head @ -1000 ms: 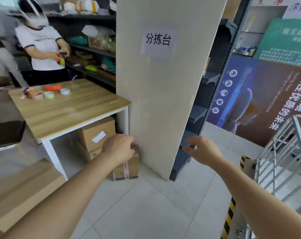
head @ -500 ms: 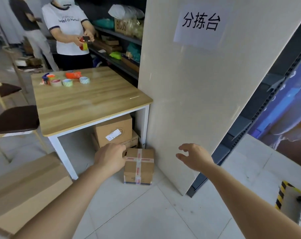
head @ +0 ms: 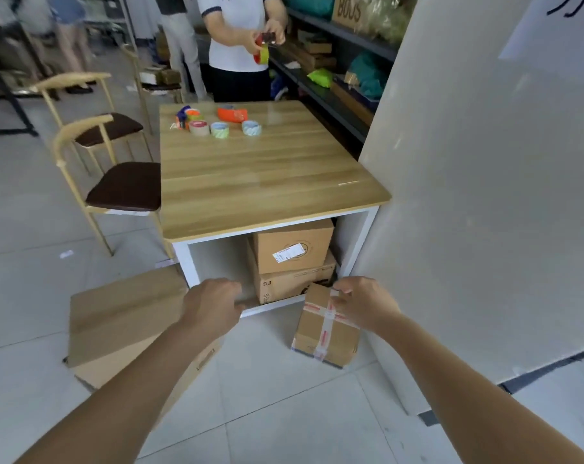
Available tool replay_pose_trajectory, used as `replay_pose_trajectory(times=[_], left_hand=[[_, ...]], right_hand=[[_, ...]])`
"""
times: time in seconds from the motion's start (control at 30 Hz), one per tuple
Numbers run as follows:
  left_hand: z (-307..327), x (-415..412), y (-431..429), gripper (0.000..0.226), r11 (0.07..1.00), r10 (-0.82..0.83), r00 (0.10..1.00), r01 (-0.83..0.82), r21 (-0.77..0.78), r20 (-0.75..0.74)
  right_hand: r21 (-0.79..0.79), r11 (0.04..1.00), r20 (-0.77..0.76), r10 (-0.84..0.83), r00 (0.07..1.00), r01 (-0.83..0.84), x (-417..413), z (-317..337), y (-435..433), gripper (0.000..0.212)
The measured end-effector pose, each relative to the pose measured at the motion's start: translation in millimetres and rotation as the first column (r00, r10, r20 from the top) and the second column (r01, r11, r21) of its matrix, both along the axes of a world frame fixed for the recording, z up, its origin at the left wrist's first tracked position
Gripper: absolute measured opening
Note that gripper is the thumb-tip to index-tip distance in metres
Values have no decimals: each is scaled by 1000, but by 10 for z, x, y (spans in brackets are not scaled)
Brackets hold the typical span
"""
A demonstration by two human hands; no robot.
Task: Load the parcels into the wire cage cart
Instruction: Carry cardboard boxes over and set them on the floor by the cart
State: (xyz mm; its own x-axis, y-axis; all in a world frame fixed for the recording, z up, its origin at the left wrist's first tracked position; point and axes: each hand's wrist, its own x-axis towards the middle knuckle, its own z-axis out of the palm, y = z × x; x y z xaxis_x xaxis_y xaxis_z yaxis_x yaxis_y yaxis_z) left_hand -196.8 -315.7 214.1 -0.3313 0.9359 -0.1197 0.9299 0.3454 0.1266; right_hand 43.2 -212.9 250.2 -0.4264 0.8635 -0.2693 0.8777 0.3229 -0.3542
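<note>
My right hand [head: 364, 306] is down on the small parcel [head: 327, 326], a brown box crossed with clear tape printed in red. My fingers curl over its far top edge and grasp it. The small parcel sits on the tiled floor [head: 283, 413] in the lower middle of the frame, right of centre, just beside the foot of the tall pale board [head: 484, 195] that fills the right side of the frame. It lies just in front of the bench [head: 250, 182], near the right-hand leg.

My left hand [head: 213, 306] hangs in the air to the left of the small parcel, apart from it, the fingers loosely bent and grasping nothing. It is in front of the open space under the bench.

Under the bench two cartons are stacked: the upper carton [head: 294, 246] carries a white label, and the lower carton [head: 290, 283] is wider. A big flat carton [head: 116, 316] lies on the floor at lower left, partly under my left forearm. On the far part of the bench top stand several tape rolls [head: 219, 129]. Chairs [head: 123, 192] with dark seats stand at the left of the bench, and a person in a white shirt [head: 237, 45] stands behind it at the top of the frame, holding a roll of tape
</note>
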Motion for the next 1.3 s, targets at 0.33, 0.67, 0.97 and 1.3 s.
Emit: replay_pose_trajectory(times=[0.33,0.67,0.97,1.3], left_hand=[[-765,-1649,-247,42,924,330,942,-309,-224,65],[-1845,-2664,-581,45,707,679,731,-627,-327,66],[-3408,-3534,-800,69,464,872,490,-823,-329,5],[-4237,-4029,-1113,60,218,872,18,-909,-356,489]], right_hand=[[-94,970,-5,225,974,-224,-1712,-593,395,34],[-209,874,83,462,883,-438,-3069,-1964,653,44],[-350,854,133,453,882,-385,-4081,-3749,620,47],[-407,911,31,88,996,-68,-4644,-4539,504,41]])
